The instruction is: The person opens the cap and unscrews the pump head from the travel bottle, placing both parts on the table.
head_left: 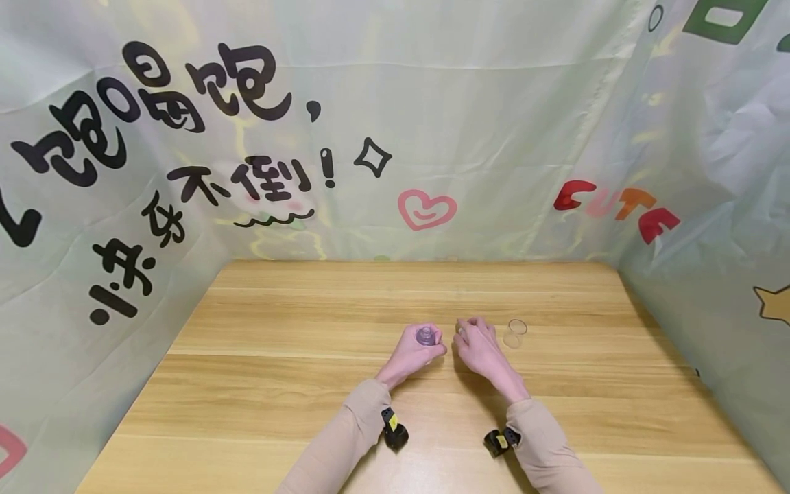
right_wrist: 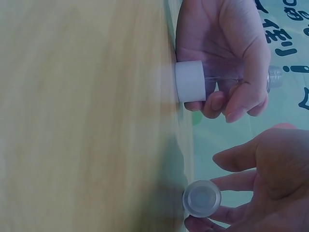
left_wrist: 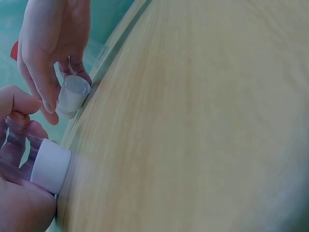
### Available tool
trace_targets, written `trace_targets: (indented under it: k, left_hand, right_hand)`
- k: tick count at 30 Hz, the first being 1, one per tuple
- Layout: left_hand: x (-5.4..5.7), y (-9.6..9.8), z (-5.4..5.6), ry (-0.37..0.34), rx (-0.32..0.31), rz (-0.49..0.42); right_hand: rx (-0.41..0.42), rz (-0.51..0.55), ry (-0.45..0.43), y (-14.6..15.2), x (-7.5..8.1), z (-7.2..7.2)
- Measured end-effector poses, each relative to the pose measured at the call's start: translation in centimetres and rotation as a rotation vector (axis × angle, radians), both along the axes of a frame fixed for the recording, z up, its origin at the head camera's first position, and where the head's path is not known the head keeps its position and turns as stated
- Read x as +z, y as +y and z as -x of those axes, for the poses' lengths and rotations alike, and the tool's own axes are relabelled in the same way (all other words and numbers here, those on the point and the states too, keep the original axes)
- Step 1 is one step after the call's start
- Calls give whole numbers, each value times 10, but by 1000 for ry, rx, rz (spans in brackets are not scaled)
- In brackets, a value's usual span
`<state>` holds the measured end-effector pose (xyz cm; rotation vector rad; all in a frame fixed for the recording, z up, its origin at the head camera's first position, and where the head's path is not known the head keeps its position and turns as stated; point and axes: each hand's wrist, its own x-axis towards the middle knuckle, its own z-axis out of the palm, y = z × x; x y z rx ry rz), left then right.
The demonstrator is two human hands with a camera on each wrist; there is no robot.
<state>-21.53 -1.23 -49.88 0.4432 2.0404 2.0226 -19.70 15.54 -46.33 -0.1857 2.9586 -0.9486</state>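
Note:
My left hand (head_left: pixel 415 350) grips a clear bottle (head_left: pixel 425 335) with a bare, threaded neck that points up. The bottle's wide white base (right_wrist: pixel 190 81) shows below the curled fingers, close over the table. A short way to the right, my right hand (head_left: pixel 480 348) has its fingers around a small whitish cap (right_wrist: pixel 202 198), low at the tabletop. In the right wrist view the cap's round end faces the camera, and the thumb stands apart from it. From the left wrist view, the cap (left_wrist: pixel 73 94) lies on its side among the fingertips.
A clear, see-through cylinder (head_left: pixel 512 336) stands on the wooden table (head_left: pixel 278 384) just right of my right hand. Printed cloth walls (head_left: pixel 494 137) enclose the table's back and sides. Black wrist cameras (head_left: pixel 395 433) sit on both sleeves.

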Motion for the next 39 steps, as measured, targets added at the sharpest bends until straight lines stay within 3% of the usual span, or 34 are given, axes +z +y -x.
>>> trace_targets:
  k: [20, 29, 34, 39]
  left_hand:
    - [1, -2, 0, -10, -16, -16]
    - [2, -3, -1, 17, -27, -13]
    - [3, -5, -2, 19, -28, 18]
    - [6, -9, -3, 32, -77, 75]
  right_hand:
    - [6, 54, 42, -2, 7, -12]
    - [17, 81, 54, 4, 11, -15]
    - [17, 95, 57, 8, 14, -17]
    - [34, 103, 80, 12, 18, -18]
